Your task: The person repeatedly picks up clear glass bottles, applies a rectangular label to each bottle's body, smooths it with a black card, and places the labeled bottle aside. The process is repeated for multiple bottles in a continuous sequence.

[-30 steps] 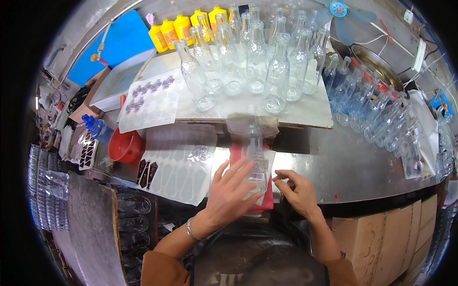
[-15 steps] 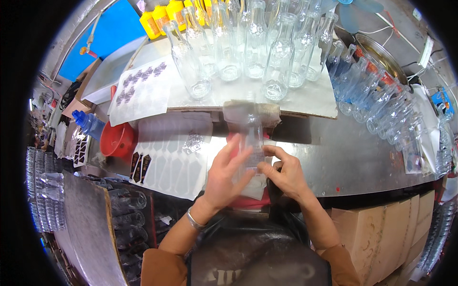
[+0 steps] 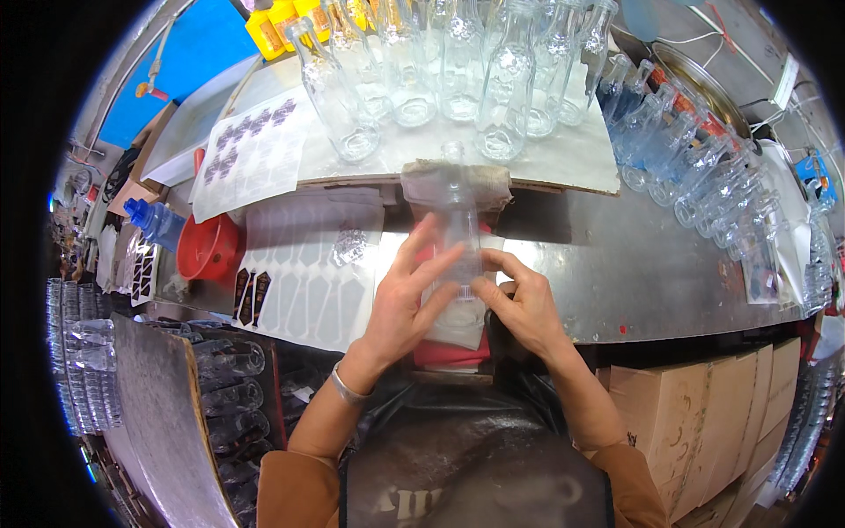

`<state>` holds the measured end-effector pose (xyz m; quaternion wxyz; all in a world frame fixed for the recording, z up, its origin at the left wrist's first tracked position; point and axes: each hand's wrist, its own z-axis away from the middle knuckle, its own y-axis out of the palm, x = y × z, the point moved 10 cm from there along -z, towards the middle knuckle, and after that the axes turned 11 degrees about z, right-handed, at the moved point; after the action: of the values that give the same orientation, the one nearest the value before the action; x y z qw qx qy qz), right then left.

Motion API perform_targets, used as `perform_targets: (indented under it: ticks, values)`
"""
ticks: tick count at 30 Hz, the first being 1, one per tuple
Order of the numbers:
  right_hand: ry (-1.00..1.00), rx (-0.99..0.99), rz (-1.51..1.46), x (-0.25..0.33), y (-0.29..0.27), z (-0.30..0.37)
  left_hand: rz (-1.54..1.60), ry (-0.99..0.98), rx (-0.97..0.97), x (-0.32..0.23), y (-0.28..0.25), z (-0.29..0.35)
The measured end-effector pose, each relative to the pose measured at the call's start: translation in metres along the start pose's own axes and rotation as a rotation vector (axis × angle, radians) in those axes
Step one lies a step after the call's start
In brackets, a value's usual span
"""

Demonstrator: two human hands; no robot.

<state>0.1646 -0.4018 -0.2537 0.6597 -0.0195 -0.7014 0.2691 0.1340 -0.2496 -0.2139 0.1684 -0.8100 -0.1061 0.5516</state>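
Steadying a glass bottle (image 3: 459, 227) at the steel bench's (image 3: 656, 277) near edge seems the step; left hand (image 3: 400, 304) fingers spread, right hand (image 3: 528, 308) half-curled, hold unclear; next likely needs even pressure.

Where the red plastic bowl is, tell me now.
Head view, left side: the red plastic bowl sits between the blue plastic bottle and the white label sheet.

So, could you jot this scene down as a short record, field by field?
Centre: clear glass bottle, neck over a beige cloth bundle
Left hand: fingers spread at the bottle's left; contact too blurred to tell
Right hand: thumb and forefinger at its right side
Left: round red plastic tub
Behind: upright clear glass bottles on a white-topped board
Lower right: brown cardboard boxes
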Motion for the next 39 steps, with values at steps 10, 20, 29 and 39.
perform_targets:
  ticks: [10, 20, 29, 39]
  values:
    - [0.028, 0.030, -0.033, -0.006, 0.001, -0.007, 0.009, -0.030, 0.003, 0.005, -0.001, -0.006]
    - [0.059, 0.074, -0.116, -0.010, 0.004, -0.003, 0.071, -0.030, 0.004, 0.006, 0.000, -0.001]
    - [0.067, 0.064, -0.096, -0.005, 0.002, -0.004, 0.064, -0.027, 0.014, 0.007, 0.001, -0.002]
    - [0.242, -0.121, -0.735, -0.091, -0.025, -0.015, 0.068, -0.006, 0.012, 0.005, 0.002, -0.005]
